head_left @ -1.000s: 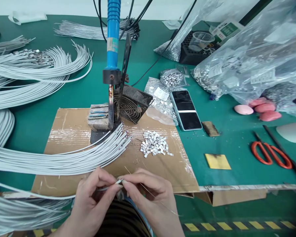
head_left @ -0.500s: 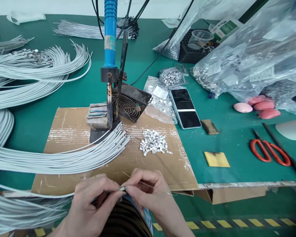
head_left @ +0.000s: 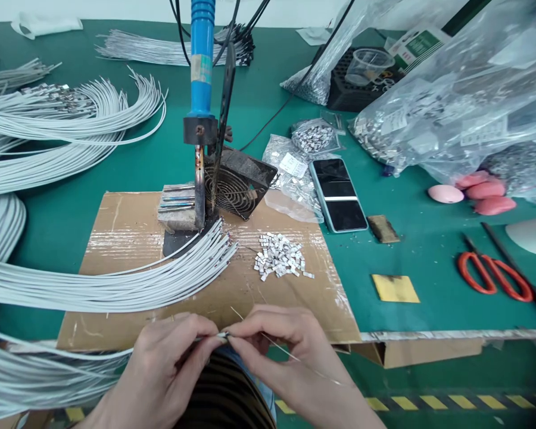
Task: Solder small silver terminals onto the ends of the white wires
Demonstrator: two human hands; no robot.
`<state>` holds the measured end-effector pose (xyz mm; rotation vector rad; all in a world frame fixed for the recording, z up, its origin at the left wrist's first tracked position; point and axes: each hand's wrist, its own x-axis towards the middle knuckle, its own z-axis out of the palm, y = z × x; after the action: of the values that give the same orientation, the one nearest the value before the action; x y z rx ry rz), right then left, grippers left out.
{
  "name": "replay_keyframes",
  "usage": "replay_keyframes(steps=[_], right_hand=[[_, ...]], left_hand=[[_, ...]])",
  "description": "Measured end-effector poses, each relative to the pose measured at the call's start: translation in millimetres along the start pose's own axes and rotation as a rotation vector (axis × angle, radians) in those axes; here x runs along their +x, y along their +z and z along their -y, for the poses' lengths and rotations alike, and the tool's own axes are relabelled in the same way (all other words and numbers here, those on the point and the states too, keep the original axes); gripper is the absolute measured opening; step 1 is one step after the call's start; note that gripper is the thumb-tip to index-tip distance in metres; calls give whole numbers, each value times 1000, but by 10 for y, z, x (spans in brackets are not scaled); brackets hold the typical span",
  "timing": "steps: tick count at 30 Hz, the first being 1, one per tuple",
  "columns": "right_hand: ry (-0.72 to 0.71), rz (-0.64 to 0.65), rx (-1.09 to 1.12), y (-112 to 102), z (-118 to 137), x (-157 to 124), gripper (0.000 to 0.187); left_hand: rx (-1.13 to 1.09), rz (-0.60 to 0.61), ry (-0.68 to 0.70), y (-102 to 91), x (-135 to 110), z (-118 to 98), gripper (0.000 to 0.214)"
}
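1. Looking at a white cable end (head_left: 221, 335) pinched tight between thumb and finger of the left hand (head_left: 172, 357), down low by the near edge of the cardboard (head_left: 304, 316).
2. Lies about level, long axis running left to right, tip pointing at the right hand (head_left: 290, 345).
3. Grasping on the right too: thumb and fingertip closed right at the cable's dark tip. Too small to tell exactly what's on it.
4. Also got a thin, shiny wire (head_left: 277, 345) in the right hand, stiff-looking, slanting from upper left down to lower right.
5. Just beyond, a fat bundle of smooth white cables (head_left: 116, 292), sweeping in from the left in a gentle curve, dark tips aimed up and right.
6. Beside those tips, a loose heap of small, boxy metal bits (head_left: 279, 256), silvery and pale, dumped on scuffed brown cardboard.
7. Behind the bundle, a soldering iron (head_left: 201, 89): ribbed blue handle, scorched metal shaft, pointing nearly straight down. Smooth green surface (head_left: 250, 95) under it all.
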<state>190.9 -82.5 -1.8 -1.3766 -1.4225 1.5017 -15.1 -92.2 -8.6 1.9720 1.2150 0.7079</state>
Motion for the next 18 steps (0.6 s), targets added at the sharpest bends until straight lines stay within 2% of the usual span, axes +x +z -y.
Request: replay_keyframes(steps=[3,6,8,10,14,16,18], right_hand=[[9,-23,13,14,18,11,18],[11,-106,111,100,-42,4,14],[6,-201,227,211,-134,-17,13],[-12,-303,322,349,-234,-52,17],[-161,-533,259,564,-337,-135,15],[-222,-545,200,594,-341,-153,13],[-255,-517,138,563,-344,-143,13]], left_hand=[[42,-35,54,11,-8,-28,17],[-18,-106,-4,70,-38,-58,19],[-146,-132,-139,122,-43,-95,15],[-333,-111,-330,162,-22,-148,25],[-740,-6,-712,190,70,-252,49],[-870,20,-806,193,108,-270,53],[-930,8,-819,197,124,-256,53]])
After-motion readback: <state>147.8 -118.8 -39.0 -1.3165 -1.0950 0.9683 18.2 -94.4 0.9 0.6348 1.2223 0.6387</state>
